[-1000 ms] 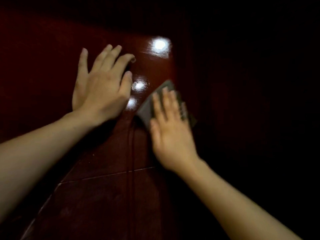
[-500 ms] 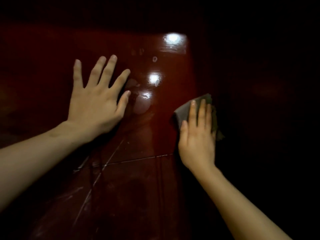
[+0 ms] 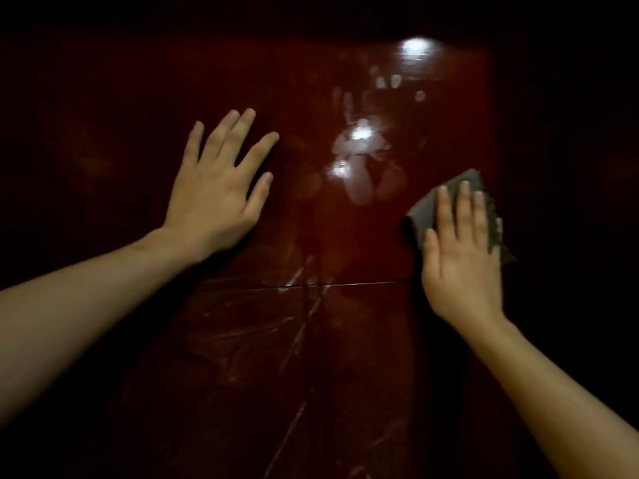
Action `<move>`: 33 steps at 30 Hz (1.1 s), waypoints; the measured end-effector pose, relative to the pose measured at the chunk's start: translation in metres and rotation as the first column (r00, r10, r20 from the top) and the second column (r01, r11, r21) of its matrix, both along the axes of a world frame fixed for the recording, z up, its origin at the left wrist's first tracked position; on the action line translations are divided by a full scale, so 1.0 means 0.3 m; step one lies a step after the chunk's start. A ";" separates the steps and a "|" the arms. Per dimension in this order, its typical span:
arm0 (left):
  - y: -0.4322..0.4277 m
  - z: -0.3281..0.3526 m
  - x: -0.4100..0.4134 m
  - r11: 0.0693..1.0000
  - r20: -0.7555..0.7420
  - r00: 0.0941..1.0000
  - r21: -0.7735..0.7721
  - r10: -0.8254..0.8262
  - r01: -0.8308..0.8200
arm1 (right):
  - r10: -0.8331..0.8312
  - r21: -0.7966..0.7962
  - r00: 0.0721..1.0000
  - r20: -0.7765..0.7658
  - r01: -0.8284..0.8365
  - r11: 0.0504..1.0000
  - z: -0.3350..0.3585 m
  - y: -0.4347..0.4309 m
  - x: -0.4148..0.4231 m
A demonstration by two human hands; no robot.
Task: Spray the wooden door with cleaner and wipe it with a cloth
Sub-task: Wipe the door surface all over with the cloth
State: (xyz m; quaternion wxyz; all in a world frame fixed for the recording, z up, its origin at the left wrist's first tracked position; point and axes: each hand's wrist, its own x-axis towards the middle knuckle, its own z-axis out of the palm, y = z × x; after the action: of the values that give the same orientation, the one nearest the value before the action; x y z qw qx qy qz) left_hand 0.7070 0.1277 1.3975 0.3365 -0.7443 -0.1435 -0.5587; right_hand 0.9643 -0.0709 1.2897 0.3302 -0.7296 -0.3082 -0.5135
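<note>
A glossy dark red wooden door (image 3: 311, 340) fills the view. My left hand (image 3: 218, 188) rests flat on it at centre left, fingers spread, holding nothing. My right hand (image 3: 463, 257) presses a folded grey cloth (image 3: 425, 209) flat against the door near its right edge; the cloth shows above and left of my fingers. Smudged handprints and light glare (image 3: 359, 150) sit on the surface between the hands. No spray bottle is in view.
A thin horizontal panel line (image 3: 345, 284) crosses the door below the hands, with pale streaks under it. The door's right edge (image 3: 491, 133) borders darkness. Surroundings to the left, right and top are too dark to make out.
My right hand has slid the cloth rightward across the door toward its right edge. My left hand has spread its fingers and stays flat. Handprint smudges now show between the hands.
</note>
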 end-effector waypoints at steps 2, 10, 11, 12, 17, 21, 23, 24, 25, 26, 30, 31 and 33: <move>0.068 -0.019 -0.074 0.997 0.021 0.997 -0.002 0.073 -0.073 | 0.052 0.057 0.995 -0.084 -0.048 0.997 0.033 0.034 -0.040; 0.120 -0.018 -0.124 0.980 0.136 0.978 -0.102 -0.156 0.170 | 0.192 -0.291 0.924 0.332 -0.093 0.952 0.114 0.353 -0.462; 0.120 -0.019 -0.139 0.971 0.121 0.973 -0.108 -0.199 0.212 | 0.227 -0.351 0.903 0.365 -0.092 0.932 0.118 0.361 -0.483; 0.123 -0.022 -0.153 0.965 0.097 0.969 -0.110 -0.229 0.239 | 0.247 -0.392 0.886 0.392 -0.082 0.916 0.135 0.350 -0.475; 0.214 -0.022 -0.284 0.988 0.093 0.991 -0.113 -0.094 0.105 | 0.083 -0.118 0.990 0.113 -0.070 0.991 0.286 0.147 -0.228; 0.334 -0.042 -0.405 0.990 0.132 0.990 -0.142 0.046 -0.027 | 0.135 0.163 0.961 -0.241 -0.097 0.982 0.325 0.063 -0.151; 0.358 -0.053 -0.406 0.992 0.124 0.991 -0.117 0.058 -0.044 | 0.130 0.163 0.970 -0.204 -0.097 0.982 0.310 0.142 -0.232; 0.361 -0.055 -0.401 0.993 0.135 0.990 -0.108 0.051 -0.037 | 0.098 0.114 0.987 -0.127 -0.084 0.990 0.294 0.202 -0.287; 0.360 -0.057 -0.398 0.995 0.145 0.989 -0.103 0.032 -0.017 | 0.075 0.040 0.997 -0.029 -0.073 0.997 0.273 0.265 -0.357; 0.357 -0.057 -0.399 0.994 0.150 0.989 -0.104 -0.004 0.020 | 0.080 -0.045 0.994 0.074 -0.077 0.996 0.247 0.326 -0.436; 0.364 -0.063 -0.440 0.972 0.149 0.971 -0.118 -0.187 0.205 | 0.260 -0.438 0.884 0.389 -0.071 0.896 0.081 0.516 -0.708; 0.373 -0.073 -0.460 0.966 0.149 0.967 -0.125 -0.209 0.228 | 0.299 -0.500 0.857 0.419 -0.057 0.864 0.048 0.530 -0.735; 0.410 -0.095 -0.520 0.960 0.174 0.963 -0.159 -0.203 0.231 | 0.313 -0.529 0.837 0.449 -0.034 0.848 0.039 0.509 -0.711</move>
State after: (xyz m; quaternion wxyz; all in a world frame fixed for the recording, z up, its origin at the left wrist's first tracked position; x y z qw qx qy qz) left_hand 0.5511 0.2506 1.3689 0.1928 -0.7365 -0.1360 -0.6339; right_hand 0.7511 0.0819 1.3015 0.0809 -0.5911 -0.5750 -0.5598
